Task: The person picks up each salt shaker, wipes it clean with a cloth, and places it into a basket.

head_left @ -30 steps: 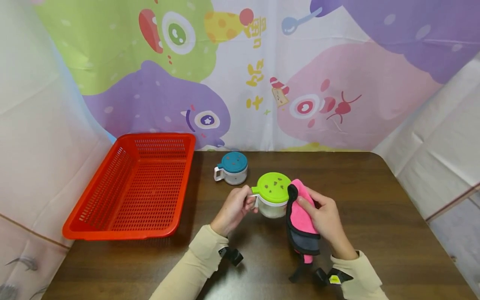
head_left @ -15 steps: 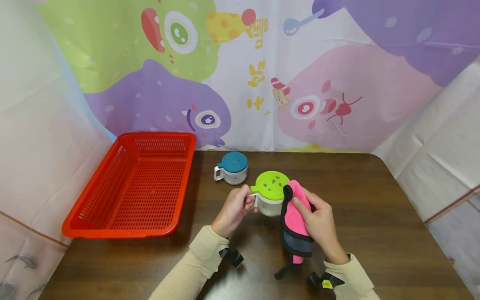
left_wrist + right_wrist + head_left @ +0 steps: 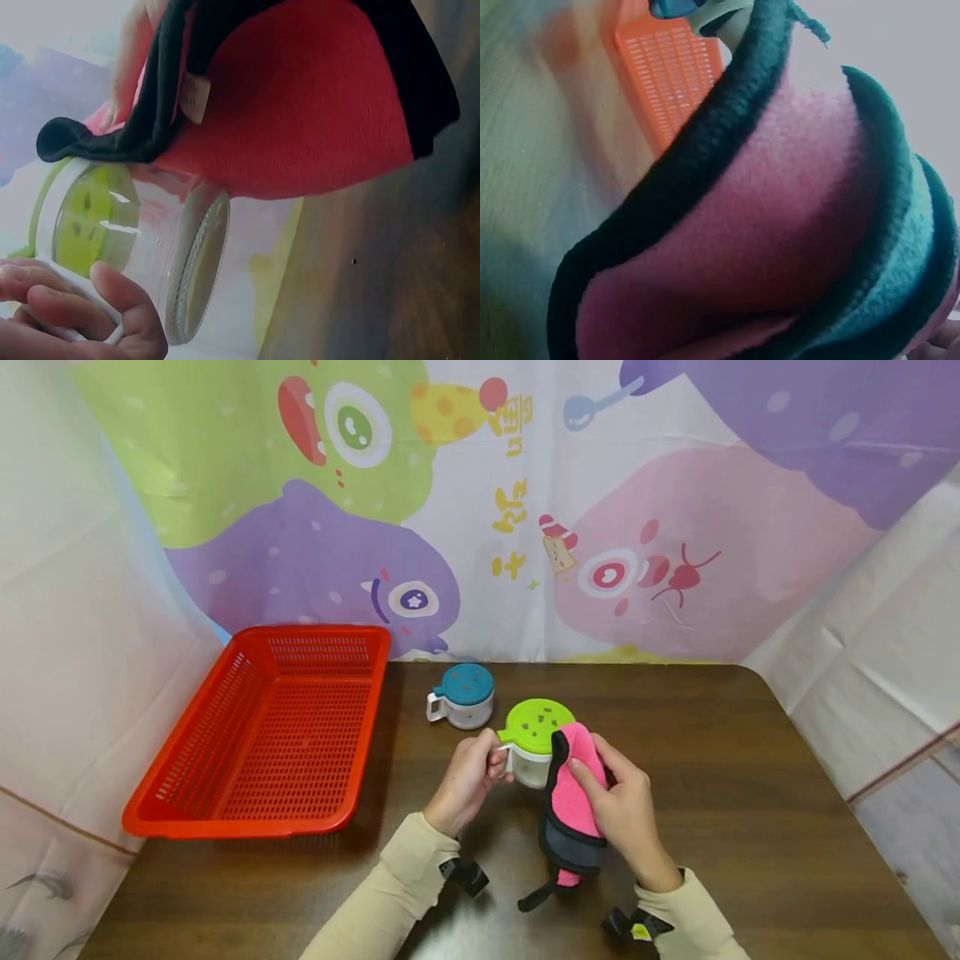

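Note:
My left hand [image 3: 467, 777] grips the white handle of a clear seasoning jar [image 3: 529, 770] with a lime-green lid [image 3: 534, 720]. The jar is tilted a little and held above the table. In my right hand [image 3: 628, 806] is a folded pink cleaning cloth [image 3: 577, 802] with black edging, pinched between thumb and fingers. It touches the jar's right side and covers part of it. The left wrist view shows the cloth [image 3: 292, 112] against the jar's wall [image 3: 154, 240]. Most of the right wrist view is filled by the cloth [image 3: 780, 202].
A second jar with a blue lid [image 3: 467, 685] stands upright behind the left hand. The red perforated basket [image 3: 243, 828] sits at the left of the wooden table [image 3: 750, 793]. A printed curtain [image 3: 517, 618] hangs along the back edge.
My right hand and the cloth have shifted left, covering more of the jar. The jar has drifted slightly left, its handle still in my left hand. The blue-lidded jar and basket stay put.

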Motion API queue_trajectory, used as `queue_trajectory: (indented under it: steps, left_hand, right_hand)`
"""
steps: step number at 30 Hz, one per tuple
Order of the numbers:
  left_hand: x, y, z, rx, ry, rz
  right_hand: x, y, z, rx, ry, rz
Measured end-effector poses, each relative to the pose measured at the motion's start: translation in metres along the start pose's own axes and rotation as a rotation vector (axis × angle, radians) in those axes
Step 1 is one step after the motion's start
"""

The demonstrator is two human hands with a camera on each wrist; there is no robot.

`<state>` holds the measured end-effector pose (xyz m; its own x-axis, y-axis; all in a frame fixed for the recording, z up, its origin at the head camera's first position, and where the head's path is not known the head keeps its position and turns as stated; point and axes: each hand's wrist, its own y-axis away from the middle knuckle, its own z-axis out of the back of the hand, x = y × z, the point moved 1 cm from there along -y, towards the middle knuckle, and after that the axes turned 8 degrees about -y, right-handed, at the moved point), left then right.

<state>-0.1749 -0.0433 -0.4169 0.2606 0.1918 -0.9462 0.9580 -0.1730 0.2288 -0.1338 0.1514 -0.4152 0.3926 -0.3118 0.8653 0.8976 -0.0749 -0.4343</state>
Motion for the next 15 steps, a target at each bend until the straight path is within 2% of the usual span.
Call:
queue_trajectory:
  steps: [5, 10, 15]
  left_hand:
    - [0.002, -0.001, 0.001, -0.009, 0.009, 0.004]
    - [0.005, -0.001, 0.002, -0.020, 0.048, 0.012]
    - [0.002, 0.000, 0.002, -0.028, 0.061, -0.010]
  right_hand:
    - [-0.002, 0.002, -0.005, -0.038, 0.028, 0.062]
    - [-0.003, 0.005, -0.010, -0.063, 0.088, 0.165]
    - [-0.003, 0.004, -0.011, -0.071, 0.068, 0.212]
